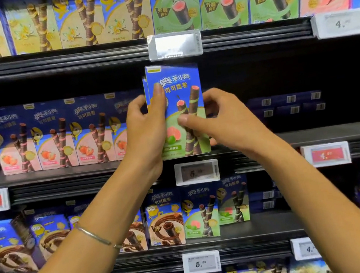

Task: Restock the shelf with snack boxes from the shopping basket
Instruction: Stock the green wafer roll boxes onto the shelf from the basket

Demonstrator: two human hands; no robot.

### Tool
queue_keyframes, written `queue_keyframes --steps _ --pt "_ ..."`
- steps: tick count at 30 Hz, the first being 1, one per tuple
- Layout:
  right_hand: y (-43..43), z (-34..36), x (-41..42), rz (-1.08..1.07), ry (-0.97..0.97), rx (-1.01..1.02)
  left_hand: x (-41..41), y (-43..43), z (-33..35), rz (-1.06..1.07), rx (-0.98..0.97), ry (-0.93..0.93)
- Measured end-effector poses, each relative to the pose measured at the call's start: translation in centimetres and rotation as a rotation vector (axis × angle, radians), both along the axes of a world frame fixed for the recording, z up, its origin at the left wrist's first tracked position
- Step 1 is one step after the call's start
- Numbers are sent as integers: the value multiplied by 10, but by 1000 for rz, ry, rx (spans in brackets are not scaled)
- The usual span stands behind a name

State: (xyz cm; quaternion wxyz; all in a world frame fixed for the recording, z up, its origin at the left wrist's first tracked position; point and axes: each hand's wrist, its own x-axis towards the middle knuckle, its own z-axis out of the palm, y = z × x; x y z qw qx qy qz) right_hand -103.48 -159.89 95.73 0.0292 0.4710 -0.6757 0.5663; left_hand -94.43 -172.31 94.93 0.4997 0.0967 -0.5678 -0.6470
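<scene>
The middle shelf [291, 138] runs behind both hands, its dark front lip level with the bottom edge of what they hold. To the left of the left hand [145, 129], a row of pink strawberry boxes [55, 134] stands upright, filling that stretch up to the wrist. To the right of the right hand [223, 118], the bay is dark and open, with only flat-lying blue boxes [286, 105] stacked low at the back. Between the hands, the green snack box [180, 110] is upright and faces out, and a second box's edge shows behind its left side. Each hand clamps one side, thumb on the front and fingers round the edge. Whether the box rests on the shelf cannot be told. A price tag [196, 172] hangs just below it and a thin bracelet [93, 237] circles the left wrist
</scene>
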Motion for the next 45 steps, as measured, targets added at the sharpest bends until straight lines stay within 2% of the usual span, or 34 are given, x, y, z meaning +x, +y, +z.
queue_keyframes --steps 2,7,10,13,17,19,28,35,39,45 --pt "8 1 0 -57 56 -15 -4 5 1 -20 -10 10" --pt "31 4 -23 -4 -152 0 -8 2 2 88 -91 -44" --pt "48 6 -51 -76 -197 -26 -3 -8 -4 150 -98 0" --pt "56 8 -87 -247 -193 -10 2 -15 -8 133 -72 -32" --pt "41 8 -134 -608 12 257 2 -14 -7 111 -38 -23" --pt "25 6 -151 -700 110 425 1 -13 -7 93 -30 -11" --pt "-21 4 -209 -687 145 470 -3 -15 -3 115 -20 5" --pt "-32 5 -231 -649 248 613 0 -21 2 123 -33 3" --pt "-40 3 -225 -613 289 597 4 -23 2 119 -37 14" --pt "-45 1 -220 -562 236 516 5 -25 1 121 -41 25"
